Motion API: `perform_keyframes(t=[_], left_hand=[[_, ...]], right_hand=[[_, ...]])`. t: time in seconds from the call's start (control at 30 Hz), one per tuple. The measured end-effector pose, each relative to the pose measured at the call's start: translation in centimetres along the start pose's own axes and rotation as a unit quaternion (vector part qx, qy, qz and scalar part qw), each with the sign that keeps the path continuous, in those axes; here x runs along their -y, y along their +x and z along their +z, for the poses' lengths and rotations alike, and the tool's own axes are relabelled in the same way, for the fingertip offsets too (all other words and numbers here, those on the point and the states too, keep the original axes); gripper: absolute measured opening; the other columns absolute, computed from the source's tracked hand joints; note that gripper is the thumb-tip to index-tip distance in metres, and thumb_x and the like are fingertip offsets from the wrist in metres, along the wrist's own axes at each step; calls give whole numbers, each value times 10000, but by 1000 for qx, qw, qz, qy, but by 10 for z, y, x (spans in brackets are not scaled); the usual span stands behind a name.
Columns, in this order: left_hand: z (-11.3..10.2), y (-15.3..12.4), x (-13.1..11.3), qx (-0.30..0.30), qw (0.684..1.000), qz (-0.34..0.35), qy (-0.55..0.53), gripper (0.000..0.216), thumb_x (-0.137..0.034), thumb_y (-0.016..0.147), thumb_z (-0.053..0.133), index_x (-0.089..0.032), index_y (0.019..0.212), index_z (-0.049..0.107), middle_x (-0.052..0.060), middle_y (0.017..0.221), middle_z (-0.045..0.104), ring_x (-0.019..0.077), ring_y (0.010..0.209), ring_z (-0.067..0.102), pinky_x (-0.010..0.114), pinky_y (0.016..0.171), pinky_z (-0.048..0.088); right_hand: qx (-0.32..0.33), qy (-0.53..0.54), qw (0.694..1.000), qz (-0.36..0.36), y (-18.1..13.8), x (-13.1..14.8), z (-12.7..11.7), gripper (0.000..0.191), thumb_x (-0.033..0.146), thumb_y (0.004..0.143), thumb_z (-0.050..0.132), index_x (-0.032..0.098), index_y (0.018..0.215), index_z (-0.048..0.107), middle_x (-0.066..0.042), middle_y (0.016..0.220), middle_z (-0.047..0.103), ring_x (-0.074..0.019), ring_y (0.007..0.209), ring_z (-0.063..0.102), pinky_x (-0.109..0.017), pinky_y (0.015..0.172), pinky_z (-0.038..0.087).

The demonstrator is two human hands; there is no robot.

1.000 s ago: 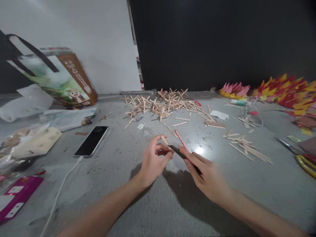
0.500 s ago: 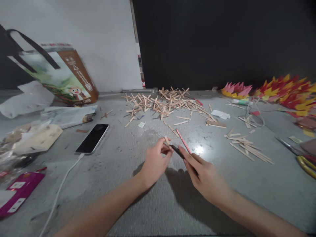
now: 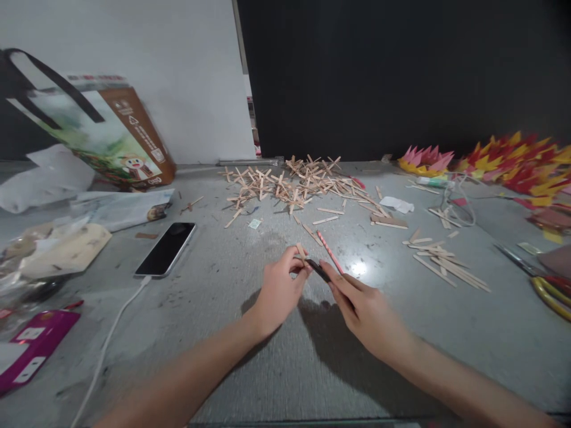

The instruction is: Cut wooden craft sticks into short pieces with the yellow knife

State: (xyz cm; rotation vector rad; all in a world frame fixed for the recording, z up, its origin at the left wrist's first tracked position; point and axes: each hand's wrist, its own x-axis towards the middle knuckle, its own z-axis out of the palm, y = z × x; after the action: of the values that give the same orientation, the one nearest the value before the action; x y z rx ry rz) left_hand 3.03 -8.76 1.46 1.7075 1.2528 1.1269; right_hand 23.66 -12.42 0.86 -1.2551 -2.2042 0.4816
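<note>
My left hand point(image 3: 281, 289) pinches a small wooden craft stick point(image 3: 301, 254) upright between thumb and fingers. In my right hand point(image 3: 363, 304) is a slim dark tool point(image 3: 318, 270), its tip against or very close to the stick at my left fingertips; its exact kind does not show. A pink-and-white striped rod point(image 3: 329, 251) reaches out past my right fingers, and I cannot tell whether it is held or lies on the table. Beyond the hands, a heap of crossed craft sticks point(image 3: 292, 185) covers the back of the table.
Loose craft sticks point(image 3: 450, 267) and yellow-handled scissors point(image 3: 546, 291) lie to the right. Behind them stand red and yellow paper pieces point(image 3: 513, 163). A phone point(image 3: 166, 249) with a white cable, a purple packet point(image 3: 40, 345) and a shopping bag point(image 3: 116, 137) occupy the left.
The view has shifted slightly. Both hands keep nearly the same pose, with the stick and dark tool still at the fingertips.
</note>
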Motion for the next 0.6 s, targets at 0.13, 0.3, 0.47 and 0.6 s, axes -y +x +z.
perform_keyframes(t=[0.13, 0.3, 0.47, 0.6], left_hand=[[-2, 2, 1, 8, 1000, -7, -28, 145, -155, 948, 583, -228, 1073, 589, -10, 854, 777, 152, 817, 742, 260, 794, 512], [-4, 4, 4, 29, 996, -41, -68, 192, -169, 916, 648, -216, 1096, 599, -13, 789, 756, 149, 745, 706, 243, 719, 497], [-9, 8, 4, 58, 989, -56, -122, 245, -178, 880, 699, -210, 1103, 603, -9, 783, 745, 147, 720, 680, 242, 706, 499], [-9, 8, 0, 80, 981, -67, -165, 231, -183, 870, 711, -199, 1076, 608, 2, 789, 743, 151, 737, 692, 250, 731, 526]], right_hand=[[-9, 83, 997, -4, 5, -3, -3, 471, 262, 1089, 433, 223, 1553, 504, -108, 1151, 751, -163, 905, 728, -249, 824, 550], [-12, 116, 993, 7, 9, -5, -8, 434, 276, 1078, 469, 182, 1484, 591, -49, 936, 754, -117, 685, 633, -208, 668, 496], [-11, 123, 992, 21, 9, -2, -12, 432, 302, 1076, 481, 182, 1470, 610, -10, 830, 711, -96, 585, 529, -197, 576, 434], [-8, 122, 992, 30, 8, 2, -16, 426, 325, 1077, 479, 181, 1445, 637, -15, 817, 708, -104, 585, 533, -205, 560, 432]])
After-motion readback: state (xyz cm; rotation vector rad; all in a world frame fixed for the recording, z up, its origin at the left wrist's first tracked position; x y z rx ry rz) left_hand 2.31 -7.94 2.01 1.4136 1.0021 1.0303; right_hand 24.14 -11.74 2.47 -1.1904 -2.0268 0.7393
